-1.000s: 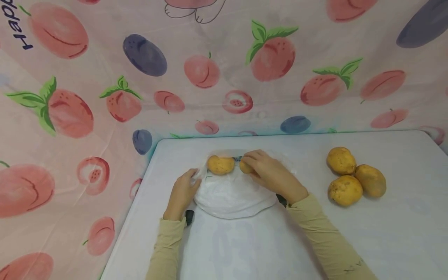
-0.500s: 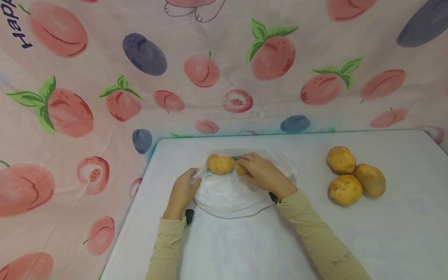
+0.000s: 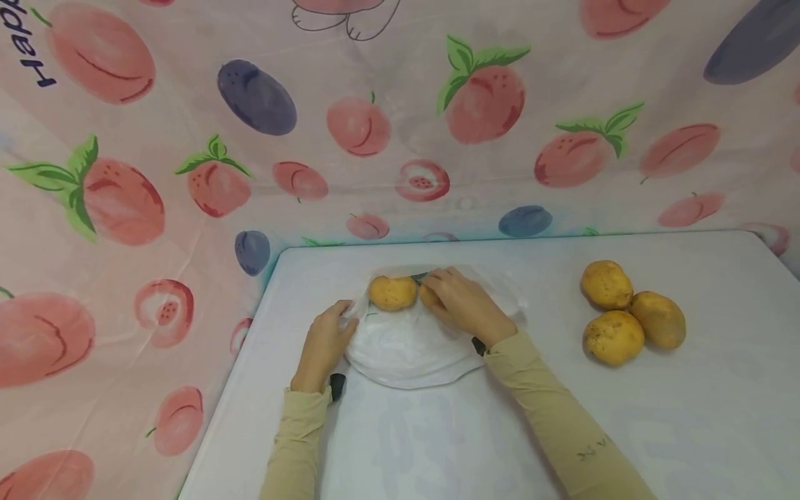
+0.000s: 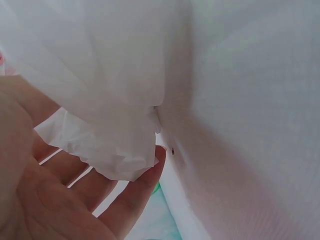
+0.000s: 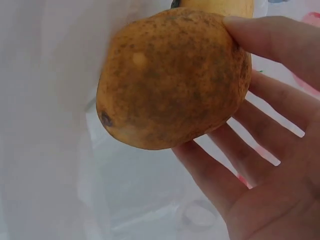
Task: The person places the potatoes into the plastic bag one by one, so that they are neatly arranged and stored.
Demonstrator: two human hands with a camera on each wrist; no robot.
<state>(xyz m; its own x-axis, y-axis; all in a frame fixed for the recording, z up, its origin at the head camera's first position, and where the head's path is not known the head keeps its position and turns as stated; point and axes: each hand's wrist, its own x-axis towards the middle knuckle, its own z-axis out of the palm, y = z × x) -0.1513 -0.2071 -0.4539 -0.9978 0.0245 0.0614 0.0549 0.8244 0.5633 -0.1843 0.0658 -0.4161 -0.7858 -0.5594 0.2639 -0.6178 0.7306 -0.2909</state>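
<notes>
2 hands worked at a white plastic bag (image 3: 412, 357): the left hand (image 3: 323, 348) held its edge in loosely curled fingers, while the right hand (image 3: 464, 300) gripped a brown-flecked potato (image 5: 172, 82), thumb and fingers parted only by its girth, just beside a neighbouring potato (image 3: 392, 294). Bagging appeared to be in hand, with 3 loose potatoes (image 3: 614, 338) well apart at right; the next move probably called for settling the gripped potato, then releasing it.

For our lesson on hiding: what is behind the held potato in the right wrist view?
Another potato peeks out past the held potato; the right hand is partly behind too. Some fingertips and anything else there are covered.
</notes>
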